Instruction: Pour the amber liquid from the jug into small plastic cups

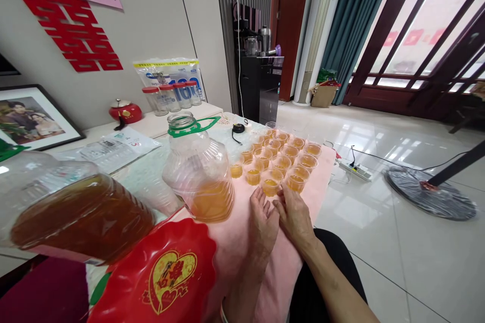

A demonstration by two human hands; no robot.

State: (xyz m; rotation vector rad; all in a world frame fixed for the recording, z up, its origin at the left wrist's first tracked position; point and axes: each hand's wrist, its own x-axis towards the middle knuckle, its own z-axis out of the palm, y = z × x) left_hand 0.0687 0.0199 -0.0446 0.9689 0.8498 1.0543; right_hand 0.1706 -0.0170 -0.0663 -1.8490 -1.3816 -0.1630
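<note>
Several small clear plastic cups of amber liquid stand in rows on a pink cloth (232, 247). The nearest plastic cup (271, 187) is between my two hands. My left hand (264, 219) has its curled fingers against the cup's near left side. On the right side, my right hand (297, 214) has thumb and fingers closed in at the cup. Left of the cups stands an uncapped clear jug (212, 202) with a green handle, part full of amber liquid. A larger bottle of darker liquid (83, 212) lies tilted farther left.
A red scalloped tray (206, 262) with a gold heart lies at the near left. Red-lidded glass jars (170, 98), a red pot (125, 111) and a framed photo (36, 118) stand behind. A black cable (238, 128) is on the table; a power strip (356, 170) on the floor.
</note>
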